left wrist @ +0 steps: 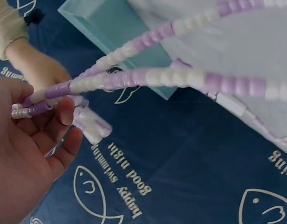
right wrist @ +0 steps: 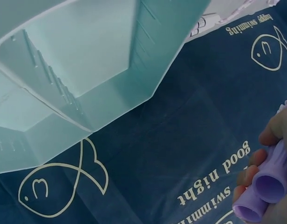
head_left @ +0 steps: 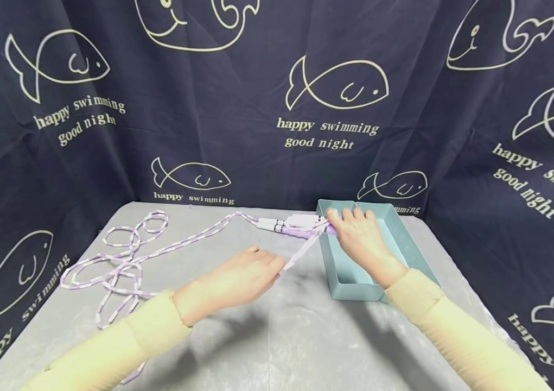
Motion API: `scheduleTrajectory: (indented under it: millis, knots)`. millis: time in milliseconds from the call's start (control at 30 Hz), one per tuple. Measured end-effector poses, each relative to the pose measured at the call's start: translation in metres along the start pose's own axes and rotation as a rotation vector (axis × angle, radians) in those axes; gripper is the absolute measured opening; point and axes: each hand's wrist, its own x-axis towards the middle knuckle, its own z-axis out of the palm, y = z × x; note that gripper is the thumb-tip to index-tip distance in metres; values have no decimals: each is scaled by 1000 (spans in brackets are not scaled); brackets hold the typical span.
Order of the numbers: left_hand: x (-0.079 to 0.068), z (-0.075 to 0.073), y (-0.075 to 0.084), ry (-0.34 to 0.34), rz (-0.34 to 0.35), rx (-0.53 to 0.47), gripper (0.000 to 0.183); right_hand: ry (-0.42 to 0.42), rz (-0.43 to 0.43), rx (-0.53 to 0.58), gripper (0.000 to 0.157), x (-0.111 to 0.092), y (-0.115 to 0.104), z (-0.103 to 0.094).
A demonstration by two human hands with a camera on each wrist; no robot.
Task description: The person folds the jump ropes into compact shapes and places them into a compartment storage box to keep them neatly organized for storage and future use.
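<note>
My right hand [head_left: 362,236] grips a pair of purple jump rope handles [right wrist: 271,184] over the left side of a teal box; their hollow ends face the right wrist camera. White tips [left wrist: 94,126] of these handles show beyond the fingers in the left wrist view. My left hand [head_left: 240,277] pinches purple-and-white beaded rope strands [left wrist: 129,79] to the left of the box, and the strands run taut up to the right hand in the head view. Another set of white-tipped handles [head_left: 269,224] with black bands lies behind on the table.
The teal box [head_left: 355,292], with a divider, stands at the table's right. A beaded rope [head_left: 125,260] sprawls in loops over the grey table's [head_left: 277,336] left side, joining the handles lying there. Dark fish-print cloth [head_left: 247,136] hangs around the back and sides.
</note>
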Motion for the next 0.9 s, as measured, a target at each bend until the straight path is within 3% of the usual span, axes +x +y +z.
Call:
scheduleTrajectory:
  millis: [400,633,900]
  knots:
    - [25,-30,-13,19,-53,15,10,25,-69,-11,14,-3,-6,4]
    - [45,-46,-20,-29,-109,-116,14,-18,-143,-37,22,-4,-11,3]
    - [67,-47,-37,30,-100,27,12,-47,-237,-11,19,-4,-21,-1]
